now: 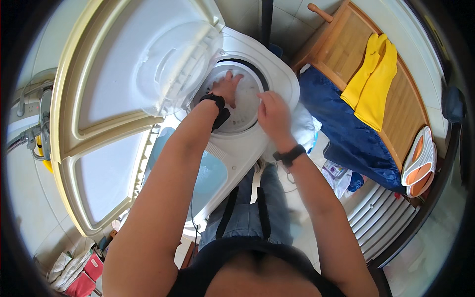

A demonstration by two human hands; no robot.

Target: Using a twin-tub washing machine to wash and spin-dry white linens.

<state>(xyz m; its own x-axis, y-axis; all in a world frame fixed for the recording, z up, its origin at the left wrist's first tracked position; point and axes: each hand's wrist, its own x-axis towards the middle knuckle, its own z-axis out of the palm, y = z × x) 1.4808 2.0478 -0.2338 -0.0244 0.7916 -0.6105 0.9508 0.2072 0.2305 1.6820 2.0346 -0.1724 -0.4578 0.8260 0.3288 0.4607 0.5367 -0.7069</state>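
Note:
A white twin-tub washing machine stands before me with its lid raised on the left. My left hand reaches into the round spin tub, fingers spread over a pale disc with small slots; nothing shows in its grip. My right hand is at the tub's right rim, fingers curled; whether something is pinched in them is hidden. A clear plastic inner cover stands tilted up left of the tub. Nearer me, partly behind my left forearm, the wash tub looks light blue.
Yellow rubber gloves lie on a wooden cabinet at the right, beside dark blue cloth. White-and-orange slippers rest at its near end. White plastic bags hang by the machine's right side. A faucet is at the far left.

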